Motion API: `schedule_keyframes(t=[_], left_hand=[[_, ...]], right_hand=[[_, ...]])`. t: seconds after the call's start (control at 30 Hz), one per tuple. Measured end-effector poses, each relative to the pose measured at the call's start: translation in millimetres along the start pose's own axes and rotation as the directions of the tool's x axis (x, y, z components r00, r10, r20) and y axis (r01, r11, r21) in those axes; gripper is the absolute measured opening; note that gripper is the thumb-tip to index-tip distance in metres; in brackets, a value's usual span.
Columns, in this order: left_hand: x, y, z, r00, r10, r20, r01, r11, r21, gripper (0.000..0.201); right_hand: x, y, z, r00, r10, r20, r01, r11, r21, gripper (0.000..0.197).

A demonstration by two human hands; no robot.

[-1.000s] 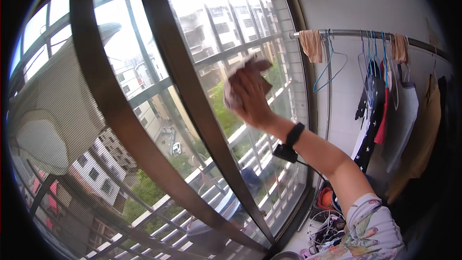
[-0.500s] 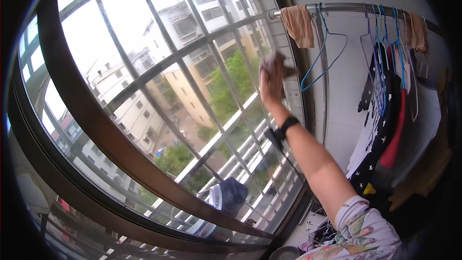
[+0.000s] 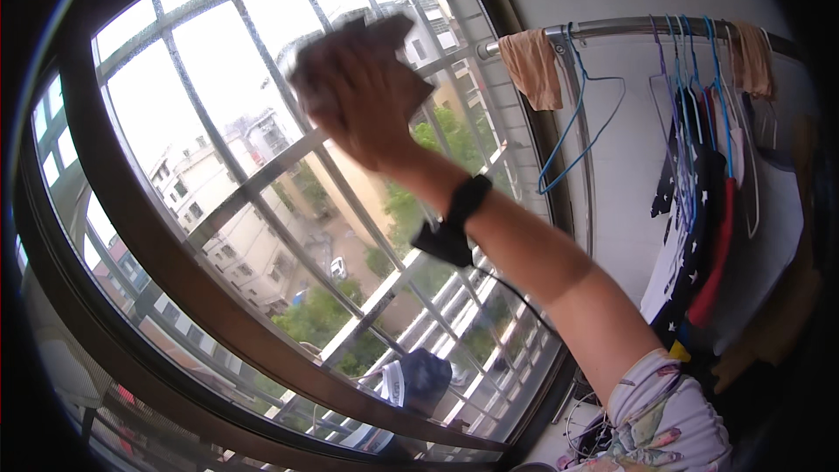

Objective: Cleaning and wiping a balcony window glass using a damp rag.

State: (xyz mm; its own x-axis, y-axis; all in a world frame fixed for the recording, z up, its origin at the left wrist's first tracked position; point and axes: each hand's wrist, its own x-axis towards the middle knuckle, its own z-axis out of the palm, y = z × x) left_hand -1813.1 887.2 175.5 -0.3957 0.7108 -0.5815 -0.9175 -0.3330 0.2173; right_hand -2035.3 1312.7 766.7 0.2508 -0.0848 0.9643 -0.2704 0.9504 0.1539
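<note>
My right hand (image 3: 371, 118) is raised against the upper part of the window pane (image 3: 232, 65), its back toward me. A crumpled brownish-grey cloth (image 3: 404, 83) lies under its palm and fingers, with loose corners sticking out past them. Motion blurs the fingers and the cloth a little. On the wrist sits a black band (image 3: 469, 198) with a small black device (image 3: 443, 243) and a thin cable hanging from it. My left hand is out of view.
Metal bars stand outside the glass, and a brown window frame (image 3: 223, 284) curves along the left. Right of the window, a metal rail (image 3: 612, 28) carries a tan cloth (image 3: 530, 70), an empty blue hanger (image 3: 603, 135) and several hung clothes (image 3: 721, 236). Cables (image 3: 587, 437) lie low down.
My right hand has swept left across the glass with the cloth, from beside the right edge of the window toward its upper middle. The view has shifted slightly.
</note>
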Motion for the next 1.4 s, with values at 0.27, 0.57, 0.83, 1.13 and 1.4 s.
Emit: schedule_keyframes(t=[0.27, 0.57, 0.83, 1.13, 1.4], left_hand=[[-6.9, 3.9, 33.7, 0.991, 0.077, -0.106, -0.079, 0.997, -0.013, 0.036], [-3.6, 9.5, 43.0, 0.988, 0.1, -0.12, -0.101, 0.995, -0.003, 0.033], [-2.5, 8.1, 59.7, 0.986, 0.108, -0.127, -0.102, 0.994, 0.047, 0.032], [-17.8, 0.7, 75.7, 0.966, 0.197, -0.17, -0.173, 0.974, 0.143, 0.035], [4.3, -1.9, 72.6, 0.966, 0.099, -0.239, -0.085, 0.994, 0.067, 0.016]], right_hand=[[86.1, 156.2, 34.1, 0.998, 0.033, 0.044, -0.015, 0.936, -0.352, 0.057], [45.5, 73.6, 35.1, 0.999, 0.005, -0.045, -0.009, 0.996, -0.085, 0.032], [138.8, 105.1, 28.6, 0.988, -0.148, -0.039, 0.139, 0.975, -0.172, 0.046], [73.7, 128.7, 3.2, 0.927, 0.369, 0.062, -0.33, 0.884, -0.332, 0.062], [-193.2, 41.1, -60.1, 0.959, 0.237, 0.156, -0.233, 0.971, -0.044, 0.053]])
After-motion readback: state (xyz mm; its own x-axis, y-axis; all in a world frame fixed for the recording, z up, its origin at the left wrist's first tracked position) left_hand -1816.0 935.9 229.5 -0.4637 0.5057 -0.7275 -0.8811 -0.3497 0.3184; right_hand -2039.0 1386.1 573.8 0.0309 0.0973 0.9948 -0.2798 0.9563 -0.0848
